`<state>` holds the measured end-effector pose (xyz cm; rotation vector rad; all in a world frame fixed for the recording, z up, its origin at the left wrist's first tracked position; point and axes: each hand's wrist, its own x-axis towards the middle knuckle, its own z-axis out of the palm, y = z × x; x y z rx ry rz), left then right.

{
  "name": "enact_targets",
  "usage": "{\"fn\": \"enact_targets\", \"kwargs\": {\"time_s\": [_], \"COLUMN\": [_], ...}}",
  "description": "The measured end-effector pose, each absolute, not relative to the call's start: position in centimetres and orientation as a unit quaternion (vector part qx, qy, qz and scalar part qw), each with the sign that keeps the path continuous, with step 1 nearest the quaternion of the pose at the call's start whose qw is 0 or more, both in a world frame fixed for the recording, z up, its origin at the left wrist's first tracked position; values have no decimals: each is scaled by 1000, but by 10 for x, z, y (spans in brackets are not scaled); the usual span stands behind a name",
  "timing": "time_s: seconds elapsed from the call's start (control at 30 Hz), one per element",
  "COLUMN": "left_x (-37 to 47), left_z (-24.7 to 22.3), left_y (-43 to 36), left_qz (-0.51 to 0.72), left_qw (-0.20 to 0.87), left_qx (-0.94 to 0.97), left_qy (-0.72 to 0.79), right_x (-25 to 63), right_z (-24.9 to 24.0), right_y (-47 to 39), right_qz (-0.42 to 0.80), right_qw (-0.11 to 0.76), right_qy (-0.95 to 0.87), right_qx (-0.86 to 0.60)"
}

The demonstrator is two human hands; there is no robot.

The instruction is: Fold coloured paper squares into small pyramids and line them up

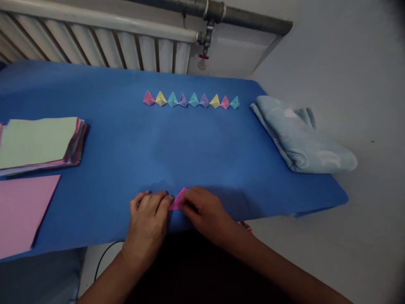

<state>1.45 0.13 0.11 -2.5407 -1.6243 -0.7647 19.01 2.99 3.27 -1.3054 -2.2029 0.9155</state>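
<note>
Between my two hands, near the table's front edge, lies a small piece of bright pink folded paper [177,201]. My left hand [150,213] rests over its left end with the fingers bent and pressed down. The fingers of my right hand [202,209] are curled in a pinch at its right side. Much of the paper is hidden beneath both hands. Farther back, a row of several small folded paper boats [193,100] in pink, yellow, teal and purple stretches across the table.
The table has a blue cover [126,139]. At left are a stack of coloured paper sheets [38,141] and a pink sheet [27,213]. A folded light blue cloth [303,135] lies at right by the wall. Behind stand a radiator [126,46] and a pipe with a valve [207,36].
</note>
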Motion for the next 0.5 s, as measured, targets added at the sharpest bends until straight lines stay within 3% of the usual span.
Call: {"fn": "enact_targets", "kwargs": {"time_s": [0.17,0.33,0.5], "left_x": [4,17,18], "left_z": [5,6,2], "left_y": [-6,-16,-22], "left_qz": [-297,-281,-264], "left_qw": [57,-13,9], "left_qx": [-790,-841,-848], "left_qy": [-533,-462,-459], "right_x": [190,190,190], "right_z": [34,33,37], "right_y": [34,34,35], "right_qz": [353,348,367], "right_qw": [193,199,191], "right_qy": [-791,-787,-782], "right_qx": [-461,-469,-466]}}
